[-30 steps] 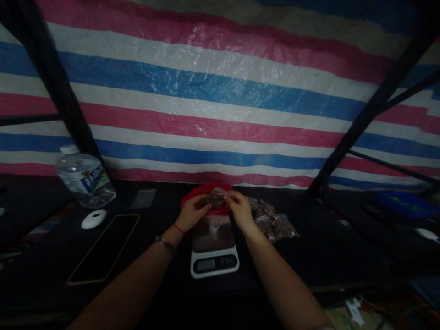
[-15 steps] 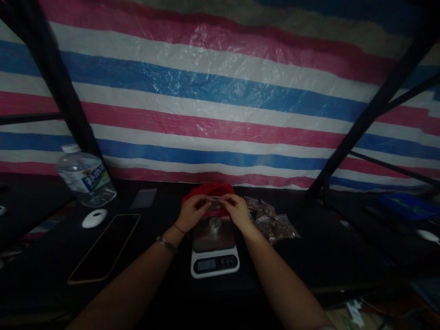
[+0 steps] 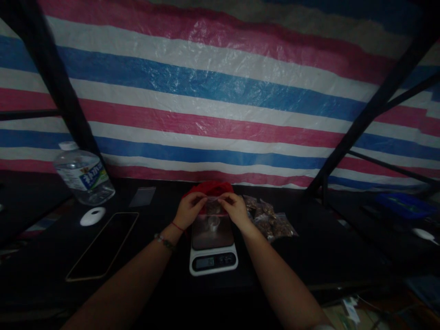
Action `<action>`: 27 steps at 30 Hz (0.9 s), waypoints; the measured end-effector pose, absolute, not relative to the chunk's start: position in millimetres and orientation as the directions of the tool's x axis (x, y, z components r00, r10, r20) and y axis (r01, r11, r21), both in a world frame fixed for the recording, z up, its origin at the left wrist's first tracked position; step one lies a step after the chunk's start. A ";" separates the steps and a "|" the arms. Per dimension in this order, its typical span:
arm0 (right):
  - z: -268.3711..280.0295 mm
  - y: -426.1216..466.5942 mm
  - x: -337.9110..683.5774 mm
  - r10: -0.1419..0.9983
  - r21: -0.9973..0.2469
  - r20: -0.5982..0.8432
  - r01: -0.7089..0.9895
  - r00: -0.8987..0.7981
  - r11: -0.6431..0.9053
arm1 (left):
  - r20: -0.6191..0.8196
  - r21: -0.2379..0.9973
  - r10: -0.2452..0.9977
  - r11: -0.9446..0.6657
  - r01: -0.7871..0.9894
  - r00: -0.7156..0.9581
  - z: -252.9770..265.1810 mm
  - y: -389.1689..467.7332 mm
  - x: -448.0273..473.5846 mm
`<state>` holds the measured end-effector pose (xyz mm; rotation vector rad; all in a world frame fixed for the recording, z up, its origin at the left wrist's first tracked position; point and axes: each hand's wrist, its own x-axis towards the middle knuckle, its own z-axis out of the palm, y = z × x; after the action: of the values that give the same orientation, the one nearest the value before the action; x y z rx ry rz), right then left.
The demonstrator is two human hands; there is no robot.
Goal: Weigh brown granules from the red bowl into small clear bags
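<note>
Between my two hands hangs a small clear zip bag (image 3: 213, 207) with brownish contents at its bottom. My left hand (image 3: 190, 208) pinches its upper left edge, and my right hand (image 3: 235, 210) pinches the upper right. Below the bag stands a white digital scale (image 3: 213, 270) with a dark metal plate; its display digits are too dim to read. A small clear cup (image 3: 213, 223) rests on that plate. Right behind the hands lies a red plastic bag (image 3: 215, 187). Several filled zip bags (image 3: 275, 224) are heaped to the right of my right hand.
On the left are a large clear bottle (image 3: 84, 176), a white computer mouse (image 3: 92, 216), a phone (image 3: 103, 247) and a flat zip bag (image 3: 142, 196). Dark metal posts flank a striped plastic sheet (image 3: 213, 123) behind the table. A blue tray (image 3: 407, 205) sits far right.
The small bag, earlier seen nearly edge-on between the fingertips, now hangs down with its face and contents visible. Both hands keep their pinch, and the view has shifted slightly.
</note>
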<state>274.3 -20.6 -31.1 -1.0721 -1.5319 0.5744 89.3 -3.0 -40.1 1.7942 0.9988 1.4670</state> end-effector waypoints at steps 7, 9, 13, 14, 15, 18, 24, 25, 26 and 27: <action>-31.3 -18.6 276.2 0.864 -0.829 0.501 0.312 0.046 0.463 | 0.458 0.868 0.882 -0.471 0.159 0.114 -36.4 -3.7 88.8; -33.0 -16.9 277.2 0.864 -0.828 0.501 0.317 0.048 0.463 | 0.461 0.865 0.881 -0.473 0.170 0.108 -35.4 -4.1 88.7; -35.5 -14.4 278.7 0.866 -0.822 0.499 0.332 0.031 0.462 | 0.483 0.848 0.872 -0.489 0.206 0.081 -35.6 -3.1 88.0; -35.9 -14.1 278.9 0.867 -0.821 0.497 0.337 0.028 0.460 | 0.487 0.844 0.870 -0.492 0.213 0.078 -36.2 -2.5 87.9; -36.3 -13.9 278.9 0.867 -0.819 0.497 0.344 0.026 0.459 | 0.489 0.842 0.869 -0.493 0.218 0.077 -36.9 -2.1 87.8; -37.1 -13.9 278.8 0.860 -0.811 0.509 0.358 0.039 0.463 | 0.493 0.843 0.867 -0.497 0.205 0.073 -38.7 -2.0 88.1; -38.7 -14.5 278.2 0.859 -0.811 0.512 0.333 0.008 0.480 | 0.476 0.858 0.877 -0.479 0.183 0.065 -36.1 -6.2 90.2; -38.7 -14.6 278.3 0.859 -0.811 0.512 0.331 0.001 0.482 | 0.473 0.860 0.879 -0.475 0.187 0.063 -35.6 -6.4 90.2; -38.5 -14.7 278.5 0.859 -0.810 0.512 0.332 -0.001 0.483 | 0.470 0.862 0.881 -0.472 0.186 0.059 -35.3 -6.3 90.2; -38.1 -14.8 278.7 0.858 -0.808 0.513 0.337 0.002 0.482 | 0.467 0.864 0.883 -0.469 0.182 0.055 -35.2 -6.0 90.1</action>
<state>278.7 -14.8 -38.1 -1.0654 -1.5758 0.5644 90.1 -6.0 -35.2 1.7217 1.0721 1.4589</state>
